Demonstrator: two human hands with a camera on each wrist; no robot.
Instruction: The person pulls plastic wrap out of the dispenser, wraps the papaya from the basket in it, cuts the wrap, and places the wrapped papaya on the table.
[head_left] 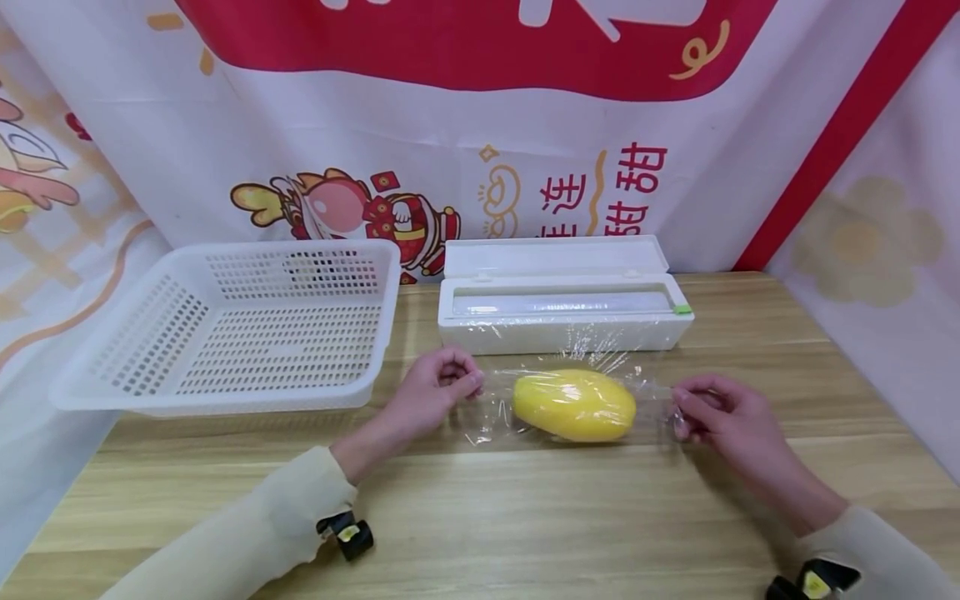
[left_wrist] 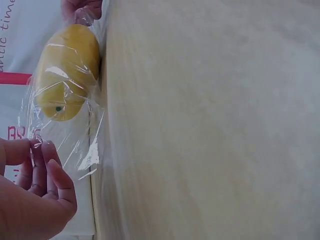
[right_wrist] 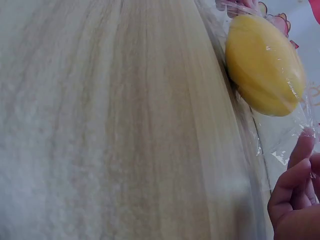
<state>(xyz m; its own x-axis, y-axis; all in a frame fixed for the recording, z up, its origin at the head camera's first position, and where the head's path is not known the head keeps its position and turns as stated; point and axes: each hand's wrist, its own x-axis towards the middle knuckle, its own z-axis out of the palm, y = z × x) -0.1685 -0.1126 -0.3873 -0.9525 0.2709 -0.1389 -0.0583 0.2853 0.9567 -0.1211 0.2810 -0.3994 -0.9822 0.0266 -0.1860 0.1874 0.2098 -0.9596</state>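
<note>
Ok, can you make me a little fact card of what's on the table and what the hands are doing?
Fruit: yellow fruit, covered by clear film
Left hand: pinches the film's left end
Right hand: pinches its right end
Box: white box behind the fruit, lid open, roll inside
Basket: white basket with holes, left of the box

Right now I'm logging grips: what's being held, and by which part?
Clear plastic wrap: the left hand pinches one end, the right hand the other. Neither hand touches the yellow fruit inside.
</note>
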